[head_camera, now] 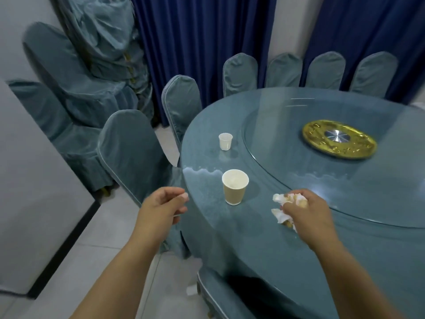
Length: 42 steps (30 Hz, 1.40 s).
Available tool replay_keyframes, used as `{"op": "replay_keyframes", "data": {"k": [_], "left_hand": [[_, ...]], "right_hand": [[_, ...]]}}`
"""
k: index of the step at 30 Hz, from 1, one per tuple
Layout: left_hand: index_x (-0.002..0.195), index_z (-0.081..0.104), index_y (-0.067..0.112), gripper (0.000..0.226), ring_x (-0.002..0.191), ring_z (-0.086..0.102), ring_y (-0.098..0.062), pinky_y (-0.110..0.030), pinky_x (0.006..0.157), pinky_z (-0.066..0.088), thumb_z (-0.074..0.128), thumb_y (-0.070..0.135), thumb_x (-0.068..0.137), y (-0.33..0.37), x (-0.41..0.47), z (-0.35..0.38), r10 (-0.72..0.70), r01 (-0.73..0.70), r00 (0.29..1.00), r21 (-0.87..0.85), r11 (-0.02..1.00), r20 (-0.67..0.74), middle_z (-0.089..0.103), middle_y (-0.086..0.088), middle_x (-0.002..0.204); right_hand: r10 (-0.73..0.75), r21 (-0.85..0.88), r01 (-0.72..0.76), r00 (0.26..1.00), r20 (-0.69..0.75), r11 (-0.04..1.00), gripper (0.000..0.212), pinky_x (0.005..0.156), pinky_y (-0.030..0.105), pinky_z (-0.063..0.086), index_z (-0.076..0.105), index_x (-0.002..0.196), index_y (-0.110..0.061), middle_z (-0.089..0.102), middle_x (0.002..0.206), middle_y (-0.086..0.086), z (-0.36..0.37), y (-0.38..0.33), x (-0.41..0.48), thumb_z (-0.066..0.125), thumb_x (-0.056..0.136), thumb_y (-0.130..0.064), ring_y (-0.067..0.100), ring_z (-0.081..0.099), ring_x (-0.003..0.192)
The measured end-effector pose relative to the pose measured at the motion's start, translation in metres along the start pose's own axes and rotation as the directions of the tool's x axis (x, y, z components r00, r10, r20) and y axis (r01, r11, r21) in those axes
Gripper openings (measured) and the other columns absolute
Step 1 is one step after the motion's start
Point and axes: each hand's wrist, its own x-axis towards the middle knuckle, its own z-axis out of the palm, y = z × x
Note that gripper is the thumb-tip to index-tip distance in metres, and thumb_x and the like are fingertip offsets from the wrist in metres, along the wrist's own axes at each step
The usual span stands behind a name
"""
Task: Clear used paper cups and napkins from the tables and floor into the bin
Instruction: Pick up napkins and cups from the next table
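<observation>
A brown paper cup [234,187] stands upright near the front edge of the round blue table [230,238]. Farther back stands a small white cup [225,141]. My right hand [305,215] grips a crumpled white napkin [281,207] on the tabletop, to the right of the brown cup. My left hand [161,208] hovers at the table's left edge, left of the brown cup, its fingers loosely curled and holding nothing that I can see.
A glass turntable [299,171] with a gold centre disc [339,140] covers the table's middle. Blue-covered chairs [131,153] ring the table, and more are stacked at the back left. Something white lies on the tiled floor [194,279] by the near chair. A grey wall edge stands at left.
</observation>
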Motion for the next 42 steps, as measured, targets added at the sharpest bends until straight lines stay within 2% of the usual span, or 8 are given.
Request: {"op": "replay_keyframes", "data": {"k": [3,8,17,23,27,33,37,42], "left_hand": [[0.088,0.066,0.017,0.003,0.075,0.063,-0.018,-0.036,0.076,0.049,0.065,0.015,0.087,-0.007,0.036,0.012,-0.063,0.062,0.997,0.019,0.998,0.046,0.069,-0.004,0.086],[0.095,0.065,0.011,0.008,0.075,0.064,-0.017,-0.03,0.073,0.048,0.063,0.014,0.088,-0.013,0.098,0.04,-0.106,0.098,0.979,0.057,0.994,0.171,0.068,-0.003,0.088],[0.095,0.06,0.015,0.008,0.071,0.058,-0.013,-0.026,0.067,0.046,0.063,0.012,0.088,-0.028,0.277,0.101,-0.091,0.033,0.93,0.166,0.986,0.357,0.062,-0.001,0.086],[0.119,0.049,0.019,0.048,0.099,0.054,-0.02,-0.026,0.072,0.046,0.074,0.021,0.079,-0.048,0.407,0.149,-0.028,-0.105,0.93,0.339,0.935,0.366,0.05,-0.002,0.117],[0.144,0.027,0.027,0.09,0.131,0.034,-0.029,-0.041,0.108,0.033,0.08,0.03,0.071,-0.06,0.461,0.174,-0.009,-0.205,0.917,0.491,0.846,0.399,0.024,-0.007,0.145],[0.151,0.006,0.027,0.116,0.139,0.022,-0.028,-0.041,0.113,0.022,0.085,0.028,0.065,-0.072,0.495,0.204,0.015,-0.303,0.866,0.502,0.81,0.5,0.017,-0.007,0.153],[0.147,0.022,0.017,0.096,0.128,0.041,-0.026,-0.035,0.105,0.034,0.082,0.021,0.071,-0.083,0.501,0.219,0.022,-0.252,0.881,0.431,0.866,0.472,0.039,-0.007,0.142],[0.12,0.046,0.015,0.063,0.102,0.058,-0.029,-0.042,0.088,0.049,0.081,0.026,0.068,-0.072,0.481,0.225,0.096,-0.292,0.888,0.39,0.873,0.45,0.058,-0.009,0.116]], "right_hand": [[0.016,-0.005,-0.016,1.0,-0.01,1.0,0.012,0.037,0.016,0.041,0.067,0.081,-0.013,0.06,0.074,0.004,0.007,0.0,0.012,0.065,0.078,-0.002,0.019,0.053,0.06],[0.095,-0.047,-0.101,0.988,-0.119,0.994,0.013,0.059,0.036,0.051,0.067,0.066,-0.021,0.061,0.056,-0.005,0.025,0.012,0.04,0.07,0.069,-0.009,0.025,0.057,0.059],[0.176,-0.055,-0.206,0.927,-0.33,0.977,0.029,0.053,0.028,0.044,0.058,0.069,-0.014,0.062,0.061,0.007,0.077,0.009,0.129,0.085,0.064,-0.024,0.022,0.056,0.053],[0.228,-0.131,-0.323,0.851,-0.473,0.937,0.017,0.056,0.029,0.043,0.059,0.071,-0.015,0.061,0.062,0.005,0.11,0.008,0.188,0.072,0.071,-0.003,0.026,0.055,0.059],[0.257,-0.092,-0.358,0.804,-0.537,0.929,0.024,0.037,0.015,0.036,0.062,0.076,-0.02,0.059,0.065,0.002,0.121,0.01,0.21,0.064,0.075,0.005,0.018,0.05,0.053],[0.31,0.002,-0.374,0.767,-0.561,0.928,0.031,0.043,0.006,0.039,0.067,0.086,-0.015,0.063,0.072,0.0,0.126,0.017,0.215,0.06,0.078,0.014,-0.005,0.054,0.045],[0.354,0.061,-0.403,0.71,-0.609,0.913,0.021,0.041,0.009,0.038,0.066,0.08,-0.014,0.058,0.061,0.001,0.121,0.026,0.204,0.072,0.076,0.005,-0.003,0.049,0.039],[0.407,0.052,-0.535,0.572,-0.712,0.843,0.019,0.049,0.021,0.041,0.065,0.075,-0.022,0.063,0.067,-0.007,0.109,0.043,0.173,0.083,0.068,-0.024,0.007,0.056,0.055]]}}
